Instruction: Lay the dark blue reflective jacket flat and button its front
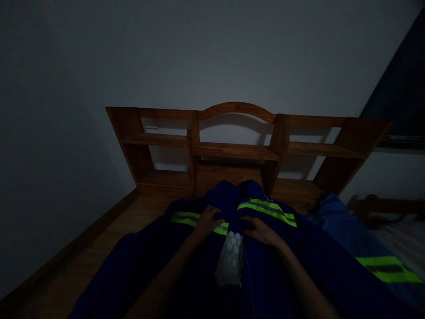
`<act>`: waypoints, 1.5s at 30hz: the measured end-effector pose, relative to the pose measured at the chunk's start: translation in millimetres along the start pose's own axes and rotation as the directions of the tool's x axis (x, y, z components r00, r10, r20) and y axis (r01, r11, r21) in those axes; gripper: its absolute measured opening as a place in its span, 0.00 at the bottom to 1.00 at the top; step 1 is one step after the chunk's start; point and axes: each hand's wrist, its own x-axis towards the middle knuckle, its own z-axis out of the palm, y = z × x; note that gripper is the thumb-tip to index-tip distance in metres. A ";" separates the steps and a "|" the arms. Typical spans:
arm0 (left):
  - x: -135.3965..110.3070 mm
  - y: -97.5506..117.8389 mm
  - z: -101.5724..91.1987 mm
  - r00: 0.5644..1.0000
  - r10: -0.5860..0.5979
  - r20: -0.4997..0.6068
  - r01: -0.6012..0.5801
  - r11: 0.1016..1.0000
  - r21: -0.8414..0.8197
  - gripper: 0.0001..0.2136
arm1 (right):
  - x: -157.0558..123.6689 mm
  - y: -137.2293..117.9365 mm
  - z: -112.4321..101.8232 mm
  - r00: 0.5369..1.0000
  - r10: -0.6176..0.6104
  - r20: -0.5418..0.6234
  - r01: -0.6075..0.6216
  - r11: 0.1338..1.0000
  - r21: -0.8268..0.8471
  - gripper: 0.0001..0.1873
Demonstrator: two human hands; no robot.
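Observation:
A dark blue work jacket (265, 270) with yellow-green and grey reflective stripes lies spread out, its collar towards the wooden shelf. My left hand (206, 223) rests on the jacket's left chest by the stripe, fingers apart. Opposite it, my right hand (263, 232) lies on the other front panel below the stripe, with its fingers spread towards the middle. Between and just below my hands is a clear plastic bag (229, 261) with several white round pieces showing at its upper end. Dim light hides the finer detail of the cloth under my fingers.
Beyond the collar stands a wooden shelf unit (235, 150) against a pale wall (212, 57). To the right lies a lighter blue garment (345, 226) with a reflective stripe. A wooden surface (109, 232) shows at the left, edged by a raised rail.

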 end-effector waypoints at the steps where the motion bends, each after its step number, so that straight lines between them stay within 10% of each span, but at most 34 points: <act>1: 0.3 -0.1 0.1 1.000 -0.002 -0.003 0.002 1.000 0.001 0.15 | -1.8 -1.9 -0.2 0.999 -0.007 0.034 0.007 1.000 0.004 0.31; 8: 3.5 5.2 -1.9 1.000 -0.012 0.029 0.009 0.994 0.107 0.05 | -13.4 -12.0 0.5 0.988 0.058 0.144 -0.067 0.996 0.054 0.41; 18: 10.7 23.3 -0.1 0.997 0.026 0.068 -0.047 0.943 0.328 0.18 | -17.8 -25.2 -8.5 0.819 0.121 0.561 -0.355 0.874 0.330 0.56; 24: 62.4 50.8 -4.2 0.927 0.253 0.276 -0.372 0.702 0.607 0.19 | -18.6 -21.8 -13.9 0.791 0.135 0.597 -0.425 0.823 0.376 0.61; 32: 86.8 35.3 -19.9 0.916 0.263 0.304 -0.393 0.742 0.543 0.23 | -17.9 -11.9 -14.6 0.787 0.104 0.608 -0.446 0.777 0.444 0.62; 39: 125.5 58.4 -55.5 0.946 0.325 0.004 -0.309 0.895 0.320 0.11 | -16.2 -4.9 -14.0 0.787 0.051 0.615 -0.411 0.786 0.461 0.61; 45: 173.7 60.3 -61.6 0.917 0.040 -0.397 -0.039 0.999 0.012 0.19 | -12.9 1.9 -12.9 0.791 0.018 0.612 -0.388 0.788 0.478 0.60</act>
